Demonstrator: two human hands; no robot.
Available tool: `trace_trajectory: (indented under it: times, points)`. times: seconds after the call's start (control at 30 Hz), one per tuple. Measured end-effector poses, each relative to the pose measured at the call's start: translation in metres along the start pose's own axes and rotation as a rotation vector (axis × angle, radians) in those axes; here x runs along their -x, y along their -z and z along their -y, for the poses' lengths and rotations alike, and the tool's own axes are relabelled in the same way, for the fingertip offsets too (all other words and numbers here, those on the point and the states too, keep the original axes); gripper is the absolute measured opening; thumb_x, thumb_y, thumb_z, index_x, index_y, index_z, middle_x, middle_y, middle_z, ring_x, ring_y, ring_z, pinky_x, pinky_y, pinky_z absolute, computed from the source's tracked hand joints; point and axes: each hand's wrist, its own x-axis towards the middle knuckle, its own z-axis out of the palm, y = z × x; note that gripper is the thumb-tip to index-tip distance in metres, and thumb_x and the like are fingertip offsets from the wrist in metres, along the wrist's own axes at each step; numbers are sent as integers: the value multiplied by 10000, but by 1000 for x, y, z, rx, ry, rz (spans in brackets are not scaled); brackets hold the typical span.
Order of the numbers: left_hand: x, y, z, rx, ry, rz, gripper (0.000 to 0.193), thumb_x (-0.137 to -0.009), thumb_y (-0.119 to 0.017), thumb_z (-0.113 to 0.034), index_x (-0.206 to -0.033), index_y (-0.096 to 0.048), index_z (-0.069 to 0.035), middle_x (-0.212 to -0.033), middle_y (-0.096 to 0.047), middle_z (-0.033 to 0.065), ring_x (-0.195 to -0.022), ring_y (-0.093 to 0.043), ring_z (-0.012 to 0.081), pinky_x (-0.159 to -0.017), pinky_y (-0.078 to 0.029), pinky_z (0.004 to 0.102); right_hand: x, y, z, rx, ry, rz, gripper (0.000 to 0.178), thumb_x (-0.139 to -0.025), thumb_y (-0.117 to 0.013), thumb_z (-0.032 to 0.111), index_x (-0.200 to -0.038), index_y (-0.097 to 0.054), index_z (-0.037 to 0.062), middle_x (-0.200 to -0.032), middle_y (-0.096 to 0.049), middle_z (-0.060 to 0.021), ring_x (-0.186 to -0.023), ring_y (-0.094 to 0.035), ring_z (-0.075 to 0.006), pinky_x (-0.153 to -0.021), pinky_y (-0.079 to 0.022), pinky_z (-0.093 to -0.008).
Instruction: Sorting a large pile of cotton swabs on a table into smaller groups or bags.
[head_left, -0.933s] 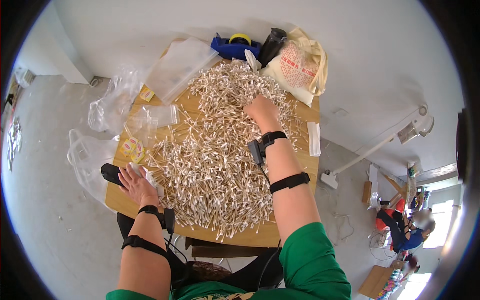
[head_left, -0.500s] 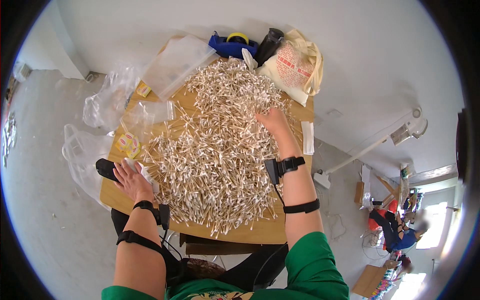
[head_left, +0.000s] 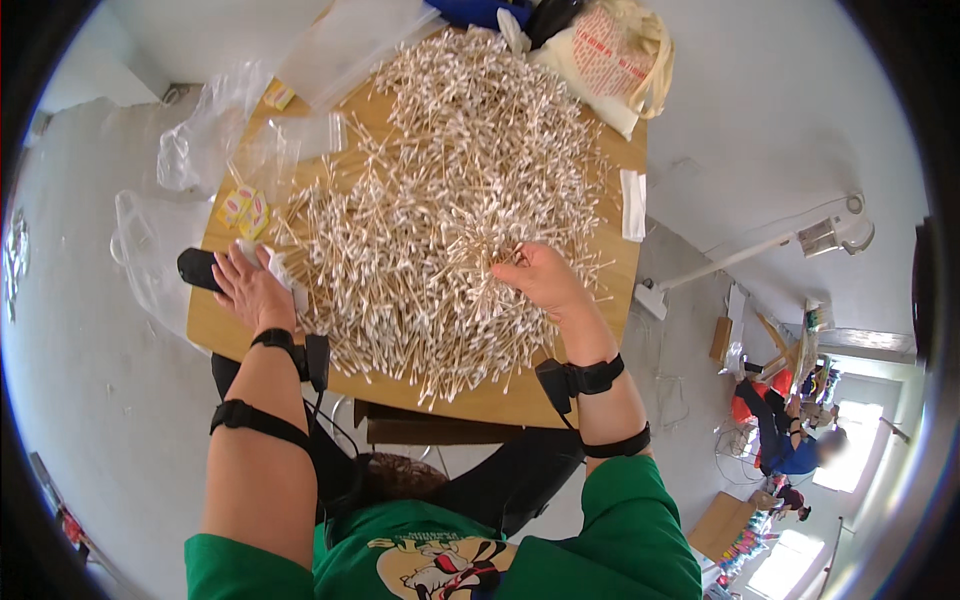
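Swab pile (head_left: 450, 200) covers most of the wooden surface (head_left: 500, 405); yellow packets (head_left: 243, 208) and clear bags (head_left: 215, 140) lie left of the pile, a printed cream bag (head_left: 610, 60) at its far right. Left hand (head_left: 250, 290) lies flat and spread at the pile's left edge beside a black thing (head_left: 198, 268); right hand (head_left: 540, 278) pinches swabs at its near right.

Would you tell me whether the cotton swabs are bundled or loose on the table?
Loose: the cotton swabs lie spread in an untidy heap over the table, pointing every way.
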Motion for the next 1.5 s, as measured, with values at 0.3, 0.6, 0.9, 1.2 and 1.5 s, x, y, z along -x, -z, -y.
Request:
trace_trajectory:
  times: [0.3, 0.6, 0.9, 1.2, 1.5]
  points:
    - [-2, -4, 7, -29, 26, 49, 517, -928, -359, -461, -1360, -335, -178, -1466, -237, 69, -1349, -201, 244, -1068, -161, 494, 24, -17, -1, 133, 129, -347, 221, -814, -648, 229, -941, -618, 51, -561, -529, 15, -491, -436, -68, -457, -341, -249]
    - [-3, -1, 5, -63, 8, 73, 519, -931, -341, -458, -1367, -321, -178, -1467, -230, 67, -1352, -192, 247, -1074, -142, 492, 11, -47, 19, 497, 411, -398, 142, -808, -664, 139, -931, -644, 71, -497, -421, 52, -476, -370, -21, -442, -291, -208]
    - [-1, -2, 0, -2, 25, 67, 530, -925, -344, -476, -1361, -330, -177, -1460, -253, 71, -1357, -188, 251, -1078, -134, 489, 21, -9, 3, -636, 256, -449, 69, -803, -606, 109, -839, -591, 52, -592, -503, -7, -484, -445, -115, -467, -330, -244]
    - [-2, -2, 1, 24, 43, 55, 530, -922, -350, -478, -1353, -350, -170, -1458, -257, 74, -1353, -193, 254, -1079, -127, 495, 51, -41, -7, -953, 99, -118, 113, -847, -561, 122, -921, -585, 41, -568, -457, -4, -456, -402, -123, -428, -320, -250]
    - [-4, -4, 4, -2, 55, 56, 522, -924, -347, -476, -1350, -350, -174, -1456, -262, 72, -1352, -195, 252, -1079, -132, 491, 26, -68, 19, 430, 222, -346, 292, -876, -556, 173, -1163, -606, 163, -612, -563, -41, -497, -459, -86, -476, -369, -250]
